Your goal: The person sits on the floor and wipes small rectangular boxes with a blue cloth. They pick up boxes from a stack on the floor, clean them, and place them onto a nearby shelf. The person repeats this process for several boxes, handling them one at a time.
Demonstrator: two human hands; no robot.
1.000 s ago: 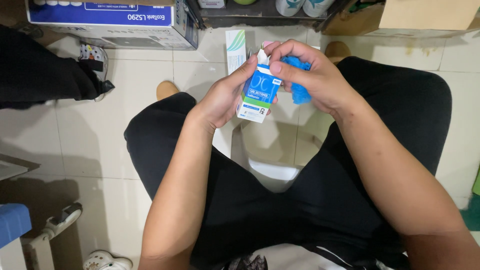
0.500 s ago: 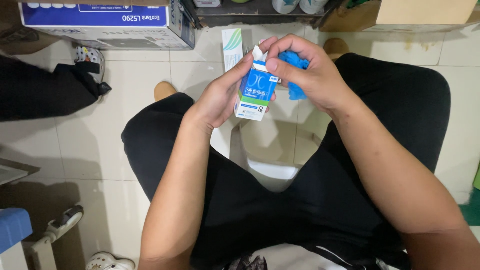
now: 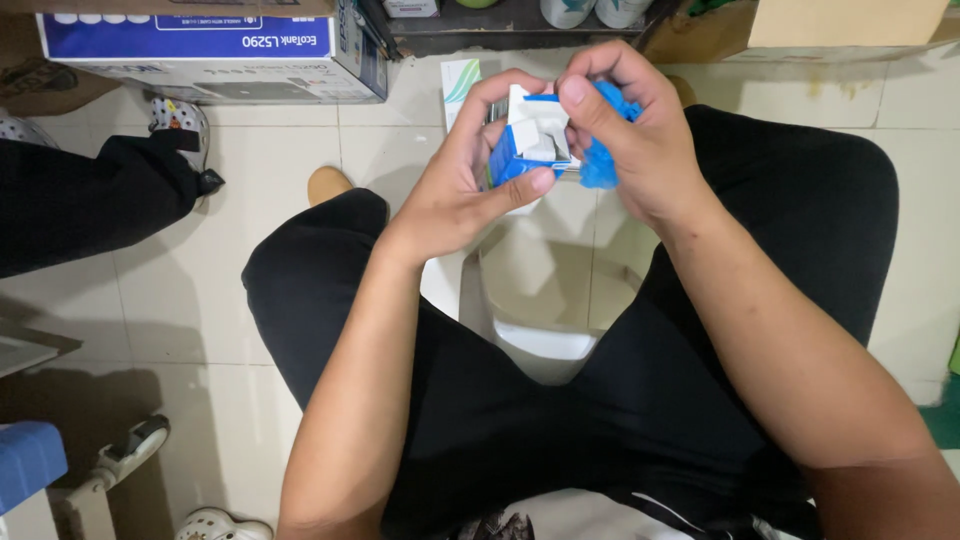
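Two bare hands are meeting above the person's lap, working on a small blue-and-white carton (image 3: 528, 150). Far to the left of them, a large blue-and-white printer box (image 3: 210, 50) is sitting on the tiled floor (image 3: 270, 160). The left hand (image 3: 470, 190) is curling around the carton, thumb pressing its lower edge, white end flaps standing open. Just right of it, the right hand (image 3: 640, 140) is closing over a crumpled blue glove-like wad (image 3: 603, 160), its thumb touching the carton's top flap. The thin card looks light and easily crushed, so gripping by the side panels seems safest.
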